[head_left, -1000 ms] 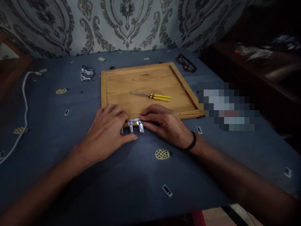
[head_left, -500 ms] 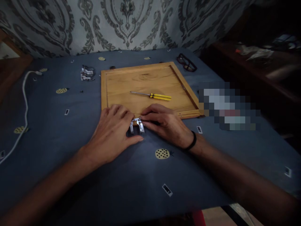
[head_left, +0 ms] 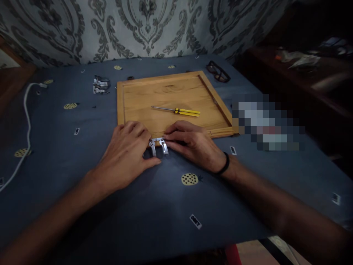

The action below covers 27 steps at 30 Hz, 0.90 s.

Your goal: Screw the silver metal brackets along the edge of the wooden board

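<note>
A shiny metal hinge (head_left: pixel 164 146) with two curved legs sits against the near edge of the wooden framed panel (head_left: pixel 176 76). My left hand (head_left: pixel 124 154) bends its fingers over the near left rim of the panel, beside the hinge, with the thumb stretched out below. My right hand (head_left: pixel 195 145), a black band at its wrist, pinches at the hinge's right side; its fingertips partly hide what they grip. A screwdriver (head_left: pixel 187 112) with a yellow and black handle lies on the panel, its shaft towards the left.
More metal hinges (head_left: pixel 100 85) lie in a small heap at the back left. A tiny dark piece (head_left: pixel 94 106) is on the blue cloth (head_left: pixel 124 217). Dark-framed glasses (head_left: pixel 218 71) rest at the back right, a blurred-out item (head_left: pixel 267 123) nearer. A white cable (head_left: pixel 27 114) runs along the left.
My left hand has shifted slightly left, showing more of the hinge's left leg. My right hand keeps its pinch. The whole view has moved a little.
</note>
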{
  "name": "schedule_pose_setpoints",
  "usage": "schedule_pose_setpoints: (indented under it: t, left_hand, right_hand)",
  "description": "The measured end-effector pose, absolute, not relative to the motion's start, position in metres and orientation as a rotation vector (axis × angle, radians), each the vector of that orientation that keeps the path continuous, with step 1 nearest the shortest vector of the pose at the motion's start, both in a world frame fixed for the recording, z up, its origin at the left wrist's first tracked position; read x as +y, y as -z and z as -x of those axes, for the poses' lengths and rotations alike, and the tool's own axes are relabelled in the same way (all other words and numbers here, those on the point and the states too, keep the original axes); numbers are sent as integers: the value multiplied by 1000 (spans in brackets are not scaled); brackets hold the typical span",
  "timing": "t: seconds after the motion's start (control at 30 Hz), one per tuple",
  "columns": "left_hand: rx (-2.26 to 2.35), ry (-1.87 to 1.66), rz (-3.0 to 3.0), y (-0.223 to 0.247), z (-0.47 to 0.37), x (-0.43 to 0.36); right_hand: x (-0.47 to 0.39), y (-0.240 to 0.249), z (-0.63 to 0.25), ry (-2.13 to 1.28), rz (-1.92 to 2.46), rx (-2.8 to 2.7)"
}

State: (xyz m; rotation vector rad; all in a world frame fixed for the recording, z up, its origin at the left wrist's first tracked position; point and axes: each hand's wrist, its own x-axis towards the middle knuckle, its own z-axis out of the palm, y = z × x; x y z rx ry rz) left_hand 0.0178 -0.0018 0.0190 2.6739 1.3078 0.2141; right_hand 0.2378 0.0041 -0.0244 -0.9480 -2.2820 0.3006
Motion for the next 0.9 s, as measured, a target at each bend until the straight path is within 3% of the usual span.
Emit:
schedule_pose_setpoints:
  t: [0.9]
  left_hand:
    - [1295,-202,-2663,-17,-24,-4]
  right_hand:
    - [5,27,-237,-277,952,-2261]
